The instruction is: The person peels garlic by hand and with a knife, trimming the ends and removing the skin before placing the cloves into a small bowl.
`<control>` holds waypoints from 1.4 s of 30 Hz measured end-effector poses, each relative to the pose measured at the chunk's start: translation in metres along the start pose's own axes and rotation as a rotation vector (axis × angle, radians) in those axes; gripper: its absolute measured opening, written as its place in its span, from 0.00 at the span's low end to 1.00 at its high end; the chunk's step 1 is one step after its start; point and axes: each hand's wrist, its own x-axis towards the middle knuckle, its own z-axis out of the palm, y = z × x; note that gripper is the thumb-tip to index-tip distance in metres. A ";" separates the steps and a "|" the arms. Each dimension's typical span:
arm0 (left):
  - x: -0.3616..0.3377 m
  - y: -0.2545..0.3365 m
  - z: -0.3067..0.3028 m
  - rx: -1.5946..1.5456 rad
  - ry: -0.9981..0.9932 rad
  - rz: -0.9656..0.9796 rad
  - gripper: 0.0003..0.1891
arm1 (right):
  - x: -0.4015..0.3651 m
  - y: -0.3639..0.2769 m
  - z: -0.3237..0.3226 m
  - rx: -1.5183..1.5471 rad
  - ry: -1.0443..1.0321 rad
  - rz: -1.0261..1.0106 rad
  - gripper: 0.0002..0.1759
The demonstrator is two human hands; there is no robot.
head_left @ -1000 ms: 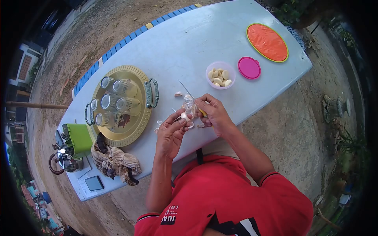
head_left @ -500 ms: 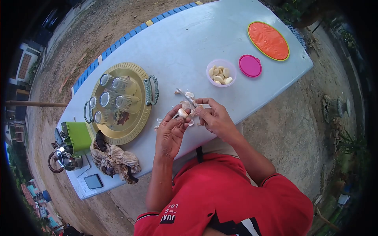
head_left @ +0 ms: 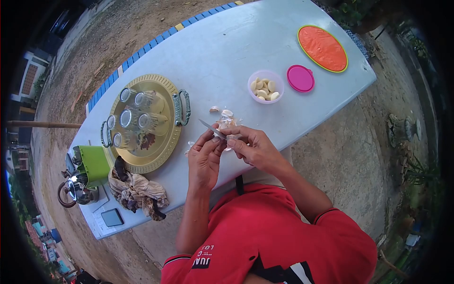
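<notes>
Far left end of the bench (head_left: 222, 52): metal kettle (head_left: 72, 191), green box (head_left: 96, 165) touching it, crumpled cloth (head_left: 138, 194) just beside, small dark-screen device (head_left: 112, 217) at the near edge. Next over is the gold tray (head_left: 163, 151) with handles, carrying upturned glasses (head_left: 135, 118) in a cluster.

My left hand (head_left: 204, 161) is up over the near edge of the bench, fingers (head_left: 211, 142) pinched shut on a garlic clove (head_left: 229, 137). The clove is mostly hidden between both hands, so I can't tell how much skin is on it. The knife (head_left: 210, 128) blade pokes out up and to the left, above my left fingertips and touching the clove area. Loose garlic skins (head_left: 226, 115) lie on the bench just behind the hands.

My right hand (head_left: 255, 149) is closed around the knife handle, which is hidden in the fist, with the thumb against the clove.

Further right: clear bowl (head_left: 275, 80) of peeled cloves (head_left: 265, 88), pink lid (head_left: 300, 78) just beside it, big orange lid (head_left: 322, 48) near the far right corner, well apart from my hands.
</notes>
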 end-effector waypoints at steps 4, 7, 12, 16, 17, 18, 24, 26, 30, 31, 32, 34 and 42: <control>0.001 0.000 0.002 -0.004 0.017 0.010 0.21 | 0.003 0.001 -0.008 0.184 -0.033 0.104 0.19; 0.001 0.001 0.003 0.013 0.011 0.010 0.21 | 0.002 0.002 -0.010 0.307 -0.045 0.151 0.19; -0.001 0.001 0.003 0.000 0.018 0.026 0.21 | -0.004 -0.005 -0.001 0.077 -0.066 0.046 0.21; -0.002 0.001 0.001 0.040 -0.010 0.028 0.23 | -0.003 -0.008 0.001 -0.035 -0.072 -0.026 0.22; -0.002 0.001 0.001 0.031 -0.011 0.025 0.23 | -0.003 -0.007 0.001 -0.035 -0.074 -0.026 0.22; -0.002 0.001 0.000 0.031 -0.011 0.025 0.23 | -0.003 -0.006 0.001 -0.027 -0.073 -0.021 0.22; -0.003 0.003 0.002 -0.008 -0.029 0.004 0.21 | -0.004 -0.005 -0.003 0.029 -0.066 0.033 0.21; -0.003 0.003 0.001 -0.020 -0.045 0.004 0.21 | -0.004 -0.005 -0.002 0.036 -0.062 0.038 0.21; -0.003 0.003 0.003 -0.023 -0.043 0.010 0.21 | -0.003 -0.004 0.000 0.021 -0.027 -0.035 0.19; -0.003 0.003 0.004 -0.016 -0.023 0.013 0.21 | -0.003 -0.003 -0.001 0.005 -0.019 -0.053 0.19; -0.003 0.003 0.004 -0.010 -0.004 0.015 0.21 | -0.002 -0.001 -0.002 0.004 -0.017 -0.054 0.19; -0.001 0.002 0.002 -0.013 0.006 0.006 0.21 | 0.002 0.005 -0.004 0.044 -0.022 -0.052 0.17; -0.001 0.002 0.000 0.066 -0.008 -0.001 0.24 | 0.010 0.010 -0.014 0.280 -0.027 0.052 0.17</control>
